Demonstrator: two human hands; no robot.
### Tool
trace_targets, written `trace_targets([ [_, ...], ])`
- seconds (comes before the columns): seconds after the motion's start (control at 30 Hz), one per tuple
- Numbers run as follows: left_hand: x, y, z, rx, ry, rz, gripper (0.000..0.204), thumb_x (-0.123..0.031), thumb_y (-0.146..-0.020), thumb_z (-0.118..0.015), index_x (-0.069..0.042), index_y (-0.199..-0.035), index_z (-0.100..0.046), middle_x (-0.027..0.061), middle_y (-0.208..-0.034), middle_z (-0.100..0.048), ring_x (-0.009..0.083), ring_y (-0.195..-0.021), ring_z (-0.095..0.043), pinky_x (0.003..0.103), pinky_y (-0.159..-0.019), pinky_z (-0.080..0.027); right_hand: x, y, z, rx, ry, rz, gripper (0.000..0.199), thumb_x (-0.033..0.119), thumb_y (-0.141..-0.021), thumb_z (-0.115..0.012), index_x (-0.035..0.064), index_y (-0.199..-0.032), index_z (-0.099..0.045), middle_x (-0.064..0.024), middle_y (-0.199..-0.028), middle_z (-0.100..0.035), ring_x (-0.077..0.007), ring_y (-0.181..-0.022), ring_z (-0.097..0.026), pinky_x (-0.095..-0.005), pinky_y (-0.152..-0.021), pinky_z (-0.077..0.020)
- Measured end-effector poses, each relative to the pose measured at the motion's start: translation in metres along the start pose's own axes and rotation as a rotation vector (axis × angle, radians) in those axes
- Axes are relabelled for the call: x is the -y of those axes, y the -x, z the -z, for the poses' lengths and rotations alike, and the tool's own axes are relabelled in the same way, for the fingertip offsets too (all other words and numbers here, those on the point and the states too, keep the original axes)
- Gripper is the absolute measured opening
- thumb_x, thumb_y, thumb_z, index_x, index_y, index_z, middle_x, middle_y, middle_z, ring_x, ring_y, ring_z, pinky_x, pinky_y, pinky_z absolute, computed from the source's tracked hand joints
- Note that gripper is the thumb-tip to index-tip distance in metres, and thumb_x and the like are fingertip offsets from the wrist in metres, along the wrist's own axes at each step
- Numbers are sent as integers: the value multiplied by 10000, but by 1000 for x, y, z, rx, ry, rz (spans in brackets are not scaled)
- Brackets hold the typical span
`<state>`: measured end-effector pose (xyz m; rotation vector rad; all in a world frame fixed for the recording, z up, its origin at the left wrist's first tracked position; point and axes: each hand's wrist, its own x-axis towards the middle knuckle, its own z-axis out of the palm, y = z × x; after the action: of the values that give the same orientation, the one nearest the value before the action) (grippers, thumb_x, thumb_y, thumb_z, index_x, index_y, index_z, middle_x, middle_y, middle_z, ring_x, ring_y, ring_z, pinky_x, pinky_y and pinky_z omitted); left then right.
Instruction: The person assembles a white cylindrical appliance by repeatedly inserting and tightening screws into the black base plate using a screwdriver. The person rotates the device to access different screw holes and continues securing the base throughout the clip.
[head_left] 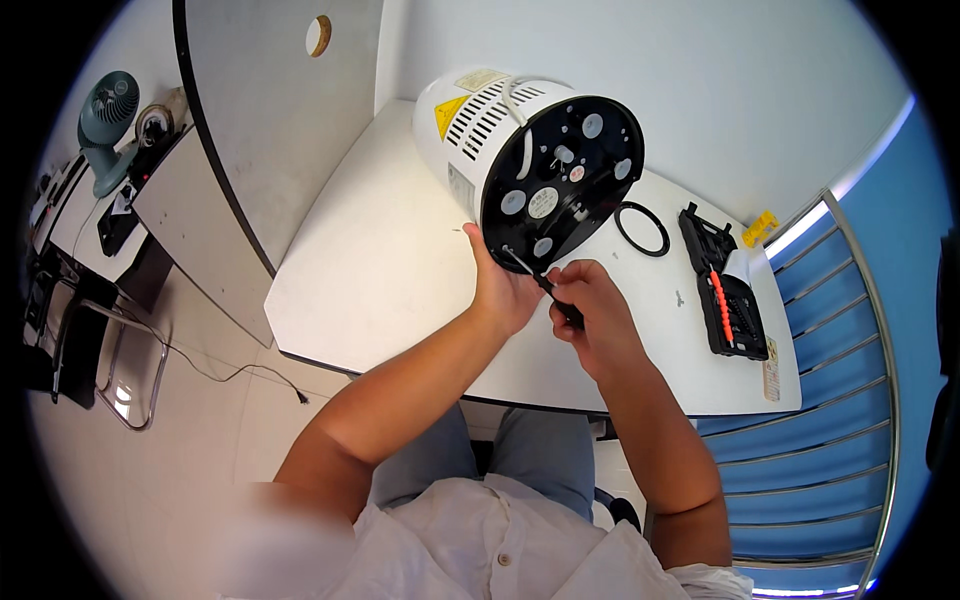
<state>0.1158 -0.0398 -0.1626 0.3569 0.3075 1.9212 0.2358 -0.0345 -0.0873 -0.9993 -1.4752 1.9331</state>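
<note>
A white cylindrical appliance (440, 130) lies tilted on its side on the white table, its round black base (590, 205) facing me. Round pale feet dot the base, and a white cord runs along the slotted side. My right hand (595, 305) grips the black handle of a screwdriver (568, 310), whose metal shaft slants up to the base's lower rim. Under that rim, my left hand (508, 298) holds the appliance, thumb along its side and the other fingers partly hidden. Whether the tip sits in a screw is too small to tell.
Right of the base lie a black ring (642, 229) and an open black tool case (730, 290) with an orange flexible shaft (721, 306). A yellow packet (761, 228) is behind the case. A grey partition (280, 110) stands left; metal railing (850, 290) borders the right.
</note>
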Motion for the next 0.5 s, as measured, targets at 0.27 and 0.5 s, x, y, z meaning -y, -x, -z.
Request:
trace_targets([
  [0.27,3,-3,9,-96,3,61,964,-903,-748,-140,-201,-1331,-450,3,-1291,-483,194,-1089,-422,390,-868,-396,-18,14,12,134,70,140,395,-106,-709,-481,65,-1064,-449,-59,-897,-530,-111,-774,-475,-246,-658,-389],
  [0.5,9,1,-4,-78,23,48,952,-858,-794,-216,-151,-1405,-398,52,-1308,-509,241,-1069,-502,405,-884,-424,-41,9,16,-85,855,918,358,-93,-762,-542,27,-1097,-501,-147,-1105,-545,-276,-930,-606,-346,-760,-507],
])
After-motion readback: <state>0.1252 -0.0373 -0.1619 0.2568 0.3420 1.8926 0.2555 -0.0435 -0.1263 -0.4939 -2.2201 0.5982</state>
